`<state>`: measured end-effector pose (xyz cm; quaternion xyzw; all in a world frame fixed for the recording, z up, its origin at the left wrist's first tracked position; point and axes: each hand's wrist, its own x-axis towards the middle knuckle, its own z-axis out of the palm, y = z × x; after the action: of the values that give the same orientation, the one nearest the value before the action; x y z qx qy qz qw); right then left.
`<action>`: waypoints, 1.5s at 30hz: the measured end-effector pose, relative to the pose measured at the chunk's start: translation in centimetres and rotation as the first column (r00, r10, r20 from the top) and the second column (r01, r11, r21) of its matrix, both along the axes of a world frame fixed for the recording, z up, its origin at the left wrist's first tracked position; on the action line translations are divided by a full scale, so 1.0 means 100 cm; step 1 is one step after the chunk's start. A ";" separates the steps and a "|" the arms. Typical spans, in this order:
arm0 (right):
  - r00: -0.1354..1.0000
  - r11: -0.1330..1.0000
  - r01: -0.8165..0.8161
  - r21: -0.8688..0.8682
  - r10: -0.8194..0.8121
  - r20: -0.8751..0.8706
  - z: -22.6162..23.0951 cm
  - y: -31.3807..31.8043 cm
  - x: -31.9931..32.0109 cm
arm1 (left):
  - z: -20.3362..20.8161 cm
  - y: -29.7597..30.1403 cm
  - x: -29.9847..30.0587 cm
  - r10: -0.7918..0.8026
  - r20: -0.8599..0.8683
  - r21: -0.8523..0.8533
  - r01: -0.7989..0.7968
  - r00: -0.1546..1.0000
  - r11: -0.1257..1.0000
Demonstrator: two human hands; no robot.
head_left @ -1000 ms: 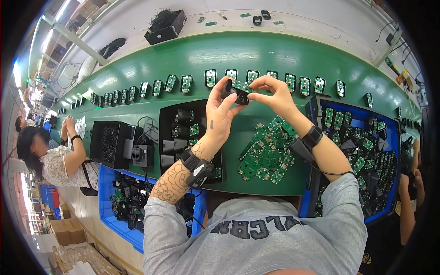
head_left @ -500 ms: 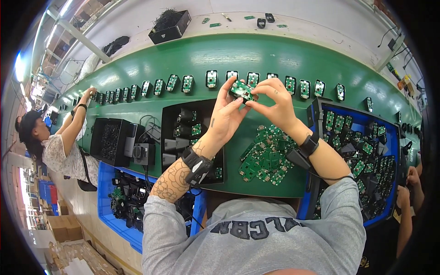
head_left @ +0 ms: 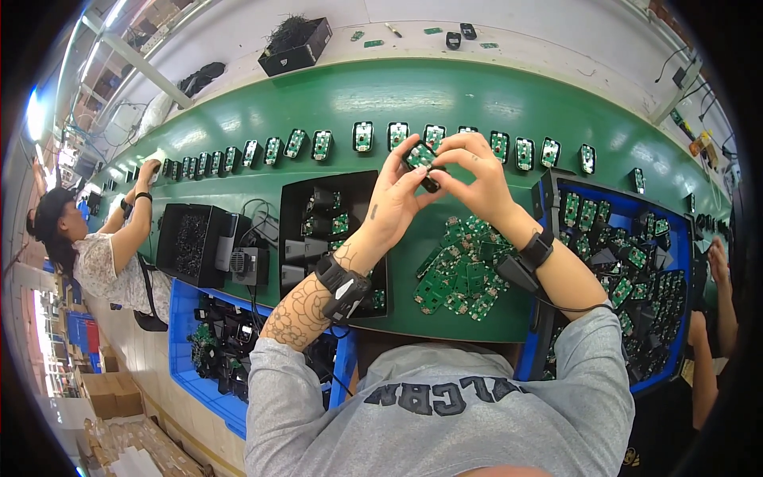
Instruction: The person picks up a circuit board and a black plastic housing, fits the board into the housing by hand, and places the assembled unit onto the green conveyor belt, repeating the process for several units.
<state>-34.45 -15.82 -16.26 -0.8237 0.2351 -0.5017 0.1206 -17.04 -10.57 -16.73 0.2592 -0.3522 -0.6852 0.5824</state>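
At twelve o'clock, a green circuit board [head_left: 418, 154] lay in a black housing [head_left: 431, 185], long axis eleven-to-five. The left hand [head_left: 394, 193] clasped the housing from eight o'clock; the right hand [head_left: 480, 180], at three, touched thumb and fingertips near the board's edge, pinch unclear.

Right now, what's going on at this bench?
The person's left hand holds a black housing with a green circuit board at its face; the right hand meets its right end, grip unclear. Loose circuit boards lie piled nearer the person. Board-fitted cases line the green workbench.
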 end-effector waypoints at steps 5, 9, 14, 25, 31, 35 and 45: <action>0.998 0.998 -0.056 -0.016 0.055 -0.022 0.005 -0.001 -0.001 | 0.003 0.002 0.002 -0.102 0.020 0.021 0.101 0.995 0.995; 0.992 0.989 -0.100 -0.106 0.091 -0.086 0.001 -0.003 -0.002 | 0.005 0.003 0.001 -0.082 0.029 0.003 0.082 0.996 0.997; 0.993 0.993 -0.113 0.021 0.114 -0.026 -0.001 0.003 0.004 | 0.002 0.001 0.001 -0.092 0.037 -0.005 0.092 0.995 0.996; 0.976 0.893 -0.174 0.414 0.099 0.196 -0.001 0.003 -0.005 | 0.001 0.000 0.005 -0.138 -0.078 0.060 0.143 0.987 0.988; 0.943 0.905 -0.332 0.267 0.326 0.069 0.009 -0.007 -0.013 | 0.004 0.000 0.004 -0.103 -0.050 0.081 0.106 0.993 0.991; 0.954 0.954 -0.271 0.125 0.283 -0.094 0.010 -0.009 -0.013 | -0.001 -0.001 0.005 -0.103 0.009 0.078 0.102 0.995 0.992; 0.960 0.992 -0.115 -0.046 0.099 -0.260 0.011 -0.002 -0.009 | 0.001 0.001 -0.001 0.037 0.127 0.053 -0.044 0.991 0.998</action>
<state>-35.38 -16.02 -15.17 -0.8966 0.1886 -0.3902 0.0908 -17.11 -10.44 -16.59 0.3253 -0.3636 -0.6651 0.5654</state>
